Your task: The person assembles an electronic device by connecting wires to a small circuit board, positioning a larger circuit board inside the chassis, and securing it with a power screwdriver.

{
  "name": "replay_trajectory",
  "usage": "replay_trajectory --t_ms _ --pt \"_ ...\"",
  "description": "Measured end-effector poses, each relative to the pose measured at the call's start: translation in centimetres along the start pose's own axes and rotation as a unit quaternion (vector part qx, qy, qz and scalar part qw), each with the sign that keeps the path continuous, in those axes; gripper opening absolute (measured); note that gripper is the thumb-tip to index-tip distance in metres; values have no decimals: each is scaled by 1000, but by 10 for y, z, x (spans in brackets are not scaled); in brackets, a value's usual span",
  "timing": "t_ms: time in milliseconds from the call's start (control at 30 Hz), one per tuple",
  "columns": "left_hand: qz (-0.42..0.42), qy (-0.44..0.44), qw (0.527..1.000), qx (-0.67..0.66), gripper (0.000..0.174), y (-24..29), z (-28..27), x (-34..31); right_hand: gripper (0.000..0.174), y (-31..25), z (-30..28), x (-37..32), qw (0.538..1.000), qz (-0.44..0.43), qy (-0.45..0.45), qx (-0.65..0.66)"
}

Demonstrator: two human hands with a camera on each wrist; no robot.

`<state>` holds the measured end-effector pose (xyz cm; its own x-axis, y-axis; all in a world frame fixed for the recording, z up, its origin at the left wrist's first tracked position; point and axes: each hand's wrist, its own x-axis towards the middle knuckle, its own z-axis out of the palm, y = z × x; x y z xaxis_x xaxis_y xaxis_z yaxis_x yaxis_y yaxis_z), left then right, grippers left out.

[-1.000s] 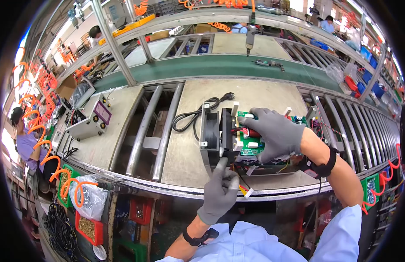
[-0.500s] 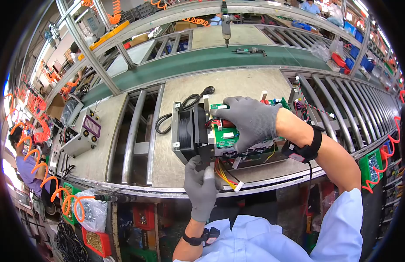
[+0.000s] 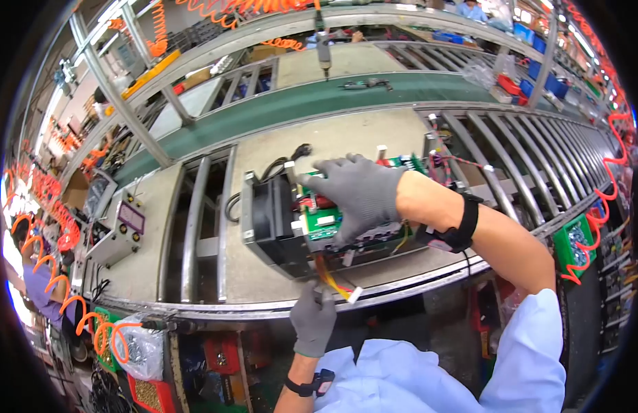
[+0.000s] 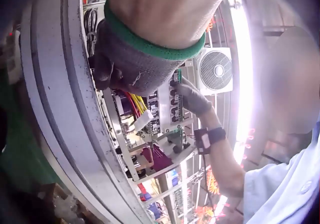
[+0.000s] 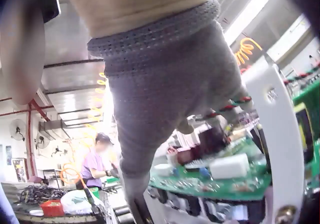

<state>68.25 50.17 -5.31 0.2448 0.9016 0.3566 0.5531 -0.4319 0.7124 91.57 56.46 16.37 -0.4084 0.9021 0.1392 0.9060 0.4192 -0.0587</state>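
My right hand (image 3: 364, 193), in a grey glove, grips the green circuit board (image 3: 324, 224) from above, fingers over the far part and thumb down at the near side. In the right wrist view the thumb (image 5: 135, 184) lies along the board's side. The board joins a black fan housing (image 3: 272, 210) at its left end. My gloved left hand (image 3: 313, 320) is at the bench's front edge, fingers bent, just below the housing's near corner; its fingertips are partly hidden. Beside it hang yellow and red wires (image 3: 327, 275) with a white connector (image 3: 355, 295).
Metal rollers (image 3: 501, 165) flank the board-topped bench (image 3: 264, 286). A second metal unit (image 3: 119, 227) stands to the left. Behind runs a green belt (image 3: 229, 120) with a power screwdriver (image 3: 367, 84) on it; another screwdriver (image 3: 323, 51) hangs above. Screw bins (image 3: 150, 394) sit at lower left.
The left hand has come down from the fan housing toward the bench's front edge. The right hand stays on the circuit board. The head view has shifted, moving the scene left.
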Motion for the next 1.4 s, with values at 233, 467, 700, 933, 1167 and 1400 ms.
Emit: replay_trajectory --t_ms 233,467,700,933,1167,1400 --pt "25 -16 994 109 17 -26 1 27 67 -41 -77 -104 965 9 233 123" --pt "52 -67 995 44 22 -55 -10 40 55 -43 -30 -298 845 372 -33 384" --pt "23 -58 997 43 31 -83 -28 52 28 8 -9 -540 653 725 -220 -18" --pt "-35 -92 987 124 32 -85 -61 54 30 120 -4 -700 589 788 -90 -156" --pt "-61 -54 996 -46 37 -162 -71 51 28 174 75 -760 609 754 231 89" --pt "21 -34 993 109 57 -158 -88 45 25 178 84 -791 603 729 269 180"
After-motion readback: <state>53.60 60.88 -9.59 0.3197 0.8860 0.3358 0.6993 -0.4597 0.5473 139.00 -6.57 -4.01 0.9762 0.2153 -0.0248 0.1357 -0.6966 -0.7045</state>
